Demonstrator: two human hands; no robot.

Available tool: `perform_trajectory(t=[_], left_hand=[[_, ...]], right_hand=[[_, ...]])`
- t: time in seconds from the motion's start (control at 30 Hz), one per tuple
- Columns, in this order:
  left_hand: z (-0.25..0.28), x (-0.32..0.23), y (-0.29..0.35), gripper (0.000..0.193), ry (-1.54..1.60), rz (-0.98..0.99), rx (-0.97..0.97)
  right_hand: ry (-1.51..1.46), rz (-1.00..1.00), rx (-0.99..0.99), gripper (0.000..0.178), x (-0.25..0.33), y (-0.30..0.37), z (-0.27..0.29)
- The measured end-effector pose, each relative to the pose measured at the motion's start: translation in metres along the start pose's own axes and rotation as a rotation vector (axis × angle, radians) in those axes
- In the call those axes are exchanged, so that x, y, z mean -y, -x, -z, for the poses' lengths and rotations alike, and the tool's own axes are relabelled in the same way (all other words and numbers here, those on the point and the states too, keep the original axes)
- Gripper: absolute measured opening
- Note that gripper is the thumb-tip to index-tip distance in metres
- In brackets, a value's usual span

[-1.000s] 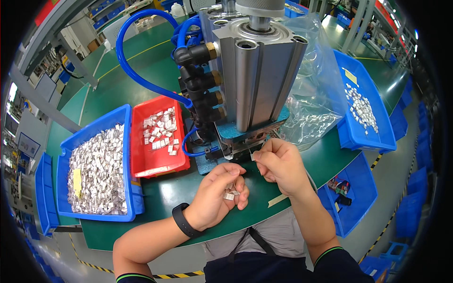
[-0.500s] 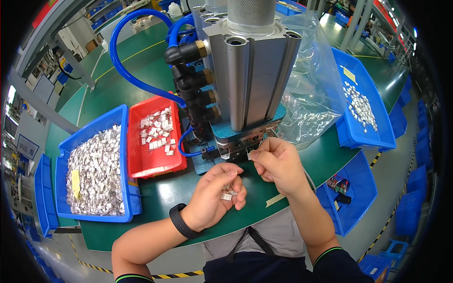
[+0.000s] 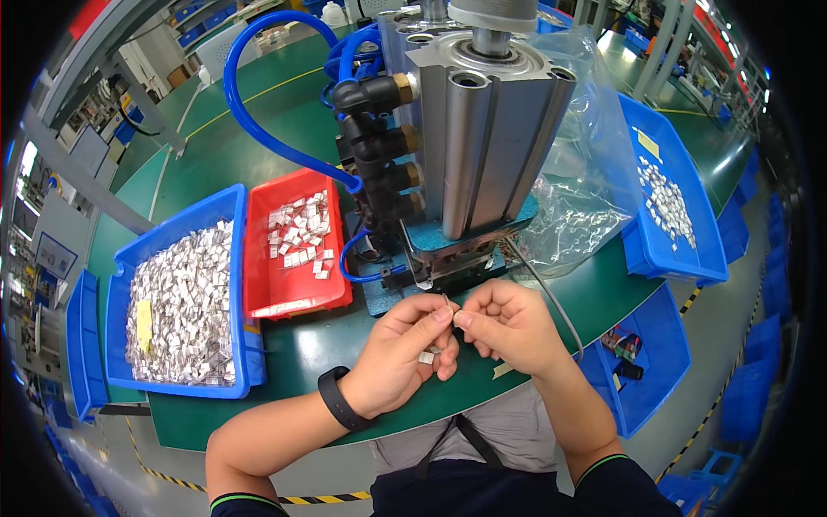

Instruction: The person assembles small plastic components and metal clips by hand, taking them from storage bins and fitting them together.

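In front of the press, my left hand (image 3: 405,353) is curled, with small white square pieces (image 3: 426,357) in its fingers. The fingertips of my right hand (image 3: 510,329) meet the left thumb and forefinger in a pinch. Between them shows a tiny pale piece (image 3: 450,312), mostly covered by the fingers. Just beyond both hands stands the pneumatic press (image 3: 491,138), a grey metal cylinder block over a teal base. A short rod shows below its knurled cap (image 3: 491,14).
Left of the press are a red tray (image 3: 297,304) of white pieces and a fuller blue bin (image 3: 177,389). A clear plastic bag (image 3: 586,198) and another blue bin (image 3: 676,265) lie right. Blue air hoses (image 3: 237,103) loop at the press's left; a grey cable (image 3: 551,297) passes my right hand.
My right hand has drawn back from the press and met my left fingertips. The press's knurled cap has risen, exposing the rod. The whole view has shifted slightly.
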State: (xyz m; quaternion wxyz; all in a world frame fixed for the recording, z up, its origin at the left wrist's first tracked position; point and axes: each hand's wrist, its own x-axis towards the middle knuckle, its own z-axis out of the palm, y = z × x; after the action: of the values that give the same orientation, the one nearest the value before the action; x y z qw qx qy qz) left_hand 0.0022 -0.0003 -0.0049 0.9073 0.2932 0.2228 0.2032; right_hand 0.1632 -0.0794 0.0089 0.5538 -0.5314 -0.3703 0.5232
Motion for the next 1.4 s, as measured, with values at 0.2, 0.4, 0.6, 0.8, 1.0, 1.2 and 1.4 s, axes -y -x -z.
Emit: perform_trajectory(t=[0.2,0.4,0.6,0.8,1.0,1.2,1.4], left_hand=[[-0.005,-0.004,0.003,0.025,-0.045,0.023,-0.011],[-0.003,-0.005,0.002,0.042,-0.076,0.046,0.072],[-0.006,-0.004,0.004,0.044,-0.121,0.04,0.039],[0.0,-0.002,0.001,0.034,-0.067,0.059,0.087],[0.001,0.001,0.002,0.013,-0.14,0.068,0.059],[-0.002,-0.001,0.002,0.013,-0.023,0.021,-0.014],[0.001,0.002,0.002,0.011,-0.059,-0.03,-0.001]], right_hand=[[-0.356,-0.198,-0.005,0.012,-0.001,-0.007,0.005],[-0.191,-0.172,0.125,0.012,-0.002,-0.008,0.005],[-0.022,0.067,0.175,0.009,-0.008,-0.005,-0.007],[-0.204,0.024,0.054,0.006,-0.007,-0.003,0.001],[-0.263,-0.001,-0.04,0.005,-0.008,-0.003,0.001],[-0.132,0.076,-0.04,0.01,-0.012,0.0,-0.004],[-0.033,0.127,-0.044,0.013,-0.011,0.001,-0.007]])
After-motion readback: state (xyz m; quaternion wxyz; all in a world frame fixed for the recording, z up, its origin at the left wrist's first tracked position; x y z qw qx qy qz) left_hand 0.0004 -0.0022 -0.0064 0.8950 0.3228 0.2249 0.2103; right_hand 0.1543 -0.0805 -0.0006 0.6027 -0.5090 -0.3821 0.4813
